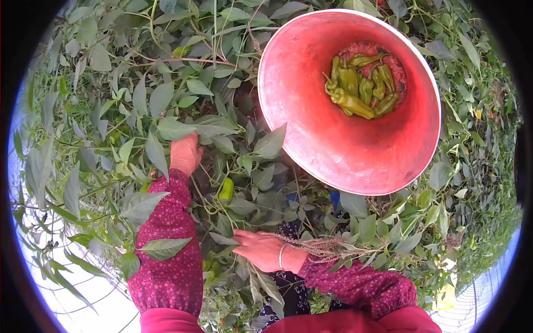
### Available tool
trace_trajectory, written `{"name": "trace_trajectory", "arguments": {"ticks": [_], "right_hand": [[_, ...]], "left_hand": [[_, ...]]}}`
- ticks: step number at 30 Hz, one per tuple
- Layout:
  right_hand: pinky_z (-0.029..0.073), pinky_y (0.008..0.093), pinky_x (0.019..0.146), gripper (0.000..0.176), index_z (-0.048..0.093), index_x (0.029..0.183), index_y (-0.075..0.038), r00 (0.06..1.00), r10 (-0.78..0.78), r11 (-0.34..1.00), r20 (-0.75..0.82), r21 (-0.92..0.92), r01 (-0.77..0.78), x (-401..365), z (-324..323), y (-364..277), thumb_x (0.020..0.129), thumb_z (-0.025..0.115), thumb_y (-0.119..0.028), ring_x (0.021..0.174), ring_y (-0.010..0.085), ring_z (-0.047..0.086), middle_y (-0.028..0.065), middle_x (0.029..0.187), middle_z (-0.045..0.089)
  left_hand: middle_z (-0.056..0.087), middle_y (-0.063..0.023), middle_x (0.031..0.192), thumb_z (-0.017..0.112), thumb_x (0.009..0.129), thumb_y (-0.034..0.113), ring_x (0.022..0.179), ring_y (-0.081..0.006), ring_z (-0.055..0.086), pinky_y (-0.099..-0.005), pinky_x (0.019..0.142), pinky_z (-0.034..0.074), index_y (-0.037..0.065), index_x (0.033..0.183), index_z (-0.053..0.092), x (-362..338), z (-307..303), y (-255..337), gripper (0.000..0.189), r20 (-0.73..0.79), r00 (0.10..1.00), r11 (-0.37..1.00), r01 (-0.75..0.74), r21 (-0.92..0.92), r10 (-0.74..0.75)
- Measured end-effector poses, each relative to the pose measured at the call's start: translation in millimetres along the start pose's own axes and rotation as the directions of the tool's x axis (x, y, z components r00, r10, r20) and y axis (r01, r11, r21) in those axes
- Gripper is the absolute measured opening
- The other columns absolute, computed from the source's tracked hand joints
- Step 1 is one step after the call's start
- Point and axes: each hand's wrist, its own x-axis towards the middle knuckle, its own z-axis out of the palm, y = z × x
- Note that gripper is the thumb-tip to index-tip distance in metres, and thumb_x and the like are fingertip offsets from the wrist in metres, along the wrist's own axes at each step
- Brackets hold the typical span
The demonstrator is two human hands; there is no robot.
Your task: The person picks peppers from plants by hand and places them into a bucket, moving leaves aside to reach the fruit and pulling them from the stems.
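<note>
1 green pepper sits among the leaves, between the 2 hands. the left hand is at its 10 to 11 o'clock, fingers hidden by foliage, so i cannot tell its grip; the right hand, at 5 o'clock, stretches its fingers toward 9, and whether they pinch anything i cannot tell. reaching in seems best done slowly, easing foliage aside without tugging. the pepper's long axis runs nearly 12 to 6, upper tip leaning toward 1; which end bears the stem is unclear. at 2 o'clock, a red basin holds more peppers.
</note>
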Motion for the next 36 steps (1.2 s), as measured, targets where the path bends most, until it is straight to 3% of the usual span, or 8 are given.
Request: {"name": "trace_trajectory", "arguments": {"ticks": [10, 14, 20, 21, 23, 26, 29, 36], "right_hand": [[0.039, 0.0401, 0.098, 0.043, 0.052, 0.117, -0.007, 0.974, 0.082, 0.992, -0.212, 0.112, -0.059, -38, -51, -8, 0.074, 0.054, -0.002, 0.125, 0.0284, 0.038, 0.015, 0.13, 0.043], [0.048, 0.0365, 0.082, 0.042, 0.053, 0.113, -0.004, 0.797, 0.025, 0.995, -0.604, 0.092, 0.039, -91, -152, -22, 0.072, 0.057, 0.002, 0.103, 0.0314, 0.055, 0.0166, 0.121, 0.048], [0.038, 0.0402, 0.093, 0.054, 0.051, 0.117, -0.003, 0.343, -0.144, 0.722, -0.928, -0.335, -0.606, -126, -279, -30, 0.066, 0.067, -0.002, 0.113, 0.0322, 0.047, 0.0165, 0.122, 0.048], [0.036, 0.0409, 0.095, 0.059, 0.049, 0.12, -0.003, 0.313, -0.141, 0.696, -0.939, -0.319, -0.643, -122, -288, -26, 0.065, 0.07, -0.005, 0.117, 0.0322, 0.044, 0.0165, 0.125, 0.046], [0.034, 0.0426, 0.096, 0.067, 0.043, 0.126, -0.003, 0.334, -0.13, 0.578, -0.934, -0.345, -0.739, -121, -304, -24, 0.065, 0.071, -0.009, 0.12, 0.0324, 0.042, 0.0168, 0.129, 0.042], [0.029, 0.0439, 0.097, 0.07, 0.038, 0.13, -0.003, 0.236, -0.073, 0.476, -0.969, -0.242, -0.846, -144, -323, -2, 0.068, 0.069, -0.011, 0.122, 0.032, 0.039, 0.0166, 0.131, 0.042], [0.039, 0.0398, 0.095, 0.064, 0.034, 0.134, -0.007, 0.154, 0.368, 0.798, -0.917, 0.227, -0.558, -161, -321, 41, 0.076, 0.06, -0.005, 0.116, 0.034, 0.048, 0.0196, 0.126, 0.048], [0.039, 0.0322, 0.096, 0.052, 0.035, 0.135, -0.01, 0.063, 0.335, 0.829, -0.94, 0.262, -0.494, -231, -274, 73, 0.086, 0.043, 0.006, 0.115, 0.0222, 0.05, 0.0145, 0.126, 0.051]], "left_hand": [[0.059, -0.0207, 0.09, 0.069, 0.065, 0.013, 0.089, -0.0386, 0.057, -0.0428, 0.078, 0.046, -0.001, 0.088, 0.057, -11, 10, -18, 0.029, 0.075, 0.996, 0.978, 0.053, -0.203, -0.038], [0.058, -0.02, 0.098, 0.062, 0.068, 0.013, 0.091, -0.0384, 0.056, -0.0425, 0.081, 0.045, 0.004, 0.096, 0.056, -21, 10, -10, 0.03, 0.091, 0.99, 0.992, -0.105, -0.075, 0.112], [0.059, -0.0139, 0.098, 0.06, 0.071, 0.015, 0.089, -0.0318, 0.058, -0.0375, 0.077, 0.047, 0.007, 0.098, 0.057, 38, 7, 31, 0.028, -0.122, 0.97, 0.97, -0.223, -0.091, 0.212], [0.06, -0.0127, 0.096, 0.058, 0.072, 0.007, 0.087, -0.0293, 0.058, -0.0365, 0.074, 0.048, 0.007, 0.1, 0.057, 32, -57, 76, 0.028, -0.146, 0.959, 0.953, -0.207, 0.219, 0.242], [0.059, -0.0115, 0.098, 0.053, 0.076, -0.001, 0.087, -0.0281, 0.059, -0.034, 0.076, 0.048, 0.006, 0.104, 0.055, 52, -97, 91, 0.029, -0.443, 0.886, 0.892, -0.305, -0.333, 0.138], [0.059, -0.0112, 0.101, 0.052, 0.076, -0.006, 0.088, -0.0266, 0.059, -0.0318, 0.078, 0.047, 0.004, 0.105, 0.055, 98, -125, 89, 0.031, -0.643, 0.762, 0.85, -0.287, -0.441, -0.076], [0.052, -0.0146, 0.117, 0.058, 0.077, 0.005, 0.105, -0.0313, 0.053, -0.0365, 0.087, 0.044, 0.006, 0.118, 0.047, 126, -150, 91, 0.042, -0.619, 0.782, 0.888, -0.228, -0.398, -0.077], [0.043, -0.0243, 0.127, 0.07, 0.07, 0.032, 0.119, -0.0353, 0.041, -0.039, 0.1, 0.035, 0.001, 0.137, 0.025, 183, -108, 95, 0.087, -0.26, 0.954, 0.872, 0.003, -0.49, -0.15]]}}
